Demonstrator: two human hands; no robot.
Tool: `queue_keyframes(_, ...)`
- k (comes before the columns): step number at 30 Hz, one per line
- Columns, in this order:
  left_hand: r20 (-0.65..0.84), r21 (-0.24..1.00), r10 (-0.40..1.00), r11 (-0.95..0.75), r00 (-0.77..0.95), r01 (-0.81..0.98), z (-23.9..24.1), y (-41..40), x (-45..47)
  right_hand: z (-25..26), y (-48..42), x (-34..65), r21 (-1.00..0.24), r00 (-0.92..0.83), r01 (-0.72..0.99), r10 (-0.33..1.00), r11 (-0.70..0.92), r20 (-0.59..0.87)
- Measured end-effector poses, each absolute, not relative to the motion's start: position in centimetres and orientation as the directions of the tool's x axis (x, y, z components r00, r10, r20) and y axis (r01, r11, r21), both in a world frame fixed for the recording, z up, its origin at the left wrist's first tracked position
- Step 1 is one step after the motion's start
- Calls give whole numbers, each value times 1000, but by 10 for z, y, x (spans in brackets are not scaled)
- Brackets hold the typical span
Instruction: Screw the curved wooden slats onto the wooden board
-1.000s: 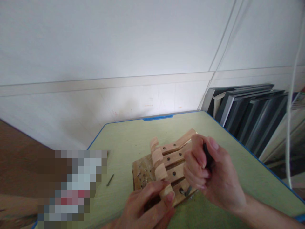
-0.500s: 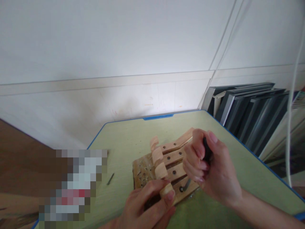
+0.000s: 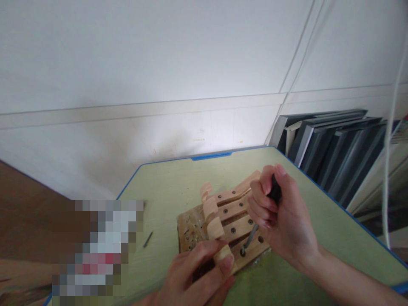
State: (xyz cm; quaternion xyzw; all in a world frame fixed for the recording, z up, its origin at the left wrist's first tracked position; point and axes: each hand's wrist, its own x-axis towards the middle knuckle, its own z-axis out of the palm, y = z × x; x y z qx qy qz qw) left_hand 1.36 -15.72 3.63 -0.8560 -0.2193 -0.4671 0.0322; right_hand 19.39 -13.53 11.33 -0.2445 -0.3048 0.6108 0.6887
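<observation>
A wooden assembly (image 3: 228,212) of several curved slats screwed together lies on the green table (image 3: 172,191) over a flat wooden board (image 3: 188,231). My right hand (image 3: 280,216) is closed around the black handle of a screwdriver (image 3: 272,191). Its metal shaft (image 3: 250,240) slants down to a screw on the nearest slat. My left hand (image 3: 196,276) grips the rounded near end of that slat and presses the assembly down.
A small dark screw or bit (image 3: 147,240) lies on the table left of the board. A blurred patch (image 3: 98,250) covers the near left corner. Dark framed panels (image 3: 338,148) lean against the wall beyond the table's right edge. A white cable (image 3: 389,170) hangs at right.
My right hand has lifted and drawn back with the screwdriver, so the shaft now shows and stands steeper on the screw. My left hand has stayed in place.
</observation>
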Motion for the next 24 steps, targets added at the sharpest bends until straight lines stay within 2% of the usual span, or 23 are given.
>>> queue_keyframes(7,797,114,334,-901,503,418,40,-157,11,112,-135,194,-702,70,-692,984,165,163)
queue_keyframes(24,796,137,352,-897,492,420,39,-157,13,110,-131,190,-692,78,-692,974,205,211)
